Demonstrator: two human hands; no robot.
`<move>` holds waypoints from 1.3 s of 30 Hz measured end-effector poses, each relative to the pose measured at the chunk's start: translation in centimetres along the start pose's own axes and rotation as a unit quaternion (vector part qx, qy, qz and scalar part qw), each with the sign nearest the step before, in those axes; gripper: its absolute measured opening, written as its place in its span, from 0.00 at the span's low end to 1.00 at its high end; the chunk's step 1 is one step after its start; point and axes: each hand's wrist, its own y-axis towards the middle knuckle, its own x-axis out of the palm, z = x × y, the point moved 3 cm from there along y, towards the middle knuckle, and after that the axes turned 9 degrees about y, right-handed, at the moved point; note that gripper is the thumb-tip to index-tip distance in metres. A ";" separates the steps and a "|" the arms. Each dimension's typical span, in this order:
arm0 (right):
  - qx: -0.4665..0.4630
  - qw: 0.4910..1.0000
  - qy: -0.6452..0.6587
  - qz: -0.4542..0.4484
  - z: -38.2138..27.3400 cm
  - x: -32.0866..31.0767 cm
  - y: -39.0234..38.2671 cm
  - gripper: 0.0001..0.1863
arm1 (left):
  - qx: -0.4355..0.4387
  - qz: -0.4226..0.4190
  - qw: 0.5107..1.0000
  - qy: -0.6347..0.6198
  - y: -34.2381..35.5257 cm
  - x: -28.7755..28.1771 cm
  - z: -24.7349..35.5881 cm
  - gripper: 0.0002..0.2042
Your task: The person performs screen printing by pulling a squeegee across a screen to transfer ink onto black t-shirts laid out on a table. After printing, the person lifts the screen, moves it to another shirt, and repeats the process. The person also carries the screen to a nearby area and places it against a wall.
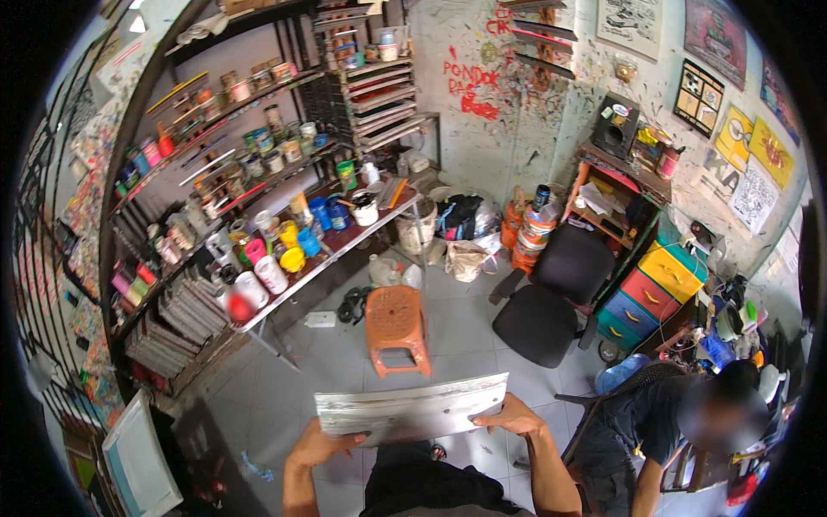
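Note:
A long, shiny silver metal strip [409, 407] spans the space before my body, held level between both hands. Ridges run along its upper part, and its right end sits slightly higher than its left. My left hand [323, 444] grips the lower left end, thumb toward the middle. At the right end, my right hand [515, 418] closes round the edge with the thumb on the near side. The fingers behind the strip are partly hidden. Beyond it stands an orange plastic stool [396, 323].
On the left, a long table [297, 289] carries paint pots and cups, with laden shelves behind. A black office chair [543, 319] stands ahead right, near a coloured drawer unit [646, 293]. A seated person [633, 422] is close on my right. A framed screen [142, 457] leans at lower left.

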 end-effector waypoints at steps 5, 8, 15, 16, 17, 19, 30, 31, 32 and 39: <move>-0.065 0.987 0.142 0.041 -3.1 -4.3 4.6 0.28 | 0.033 -0.033 0.999 0.001 9.6 -0.5 5.8 0.22; -0.096 0.976 0.184 0.071 -4.0 -8.4 8.1 0.26 | 0.038 -0.056 0.997 0.026 16.9 0.1 8.7 0.21; -0.159 0.955 0.193 0.161 -12.3 -19.3 15.4 0.23 | 0.040 -0.060 0.996 0.046 35.9 2.3 18.4 0.14; -0.164 0.948 0.204 0.183 -13.7 -20.8 16.1 0.22 | 0.031 -0.057 0.998 0.026 38.3 2.8 20.1 0.13; -0.178 0.939 0.218 0.195 -15.3 -22.0 16.9 0.22 | 0.072 -0.030 0.997 0.018 41.3 3.0 20.8 0.13; -0.240 0.921 0.210 0.226 -17.9 -25.3 18.6 0.23 | 0.161 0.023 0.987 -0.011 48.2 4.8 22.2 0.13; -0.272 0.853 0.187 0.404 -25.4 -37.2 28.0 0.20 | 0.070 -0.081 0.930 -0.351 66.6 13.1 28.4 0.45; -0.271 0.849 0.179 0.416 -26.0 -38.4 29.1 0.19 | 0.067 -0.090 0.928 -0.355 68.2 13.2 28.0 0.46; -0.269 0.845 0.172 0.429 -26.8 -39.8 30.3 0.18 | 0.064 -0.099 0.926 -0.359 69.9 13.4 28.0 0.46; -0.261 0.834 -0.027 0.485 -36.1 -52.8 38.2 0.11 | 0.006 -0.100 0.946 -0.308 80.1 12.7 32.7 0.37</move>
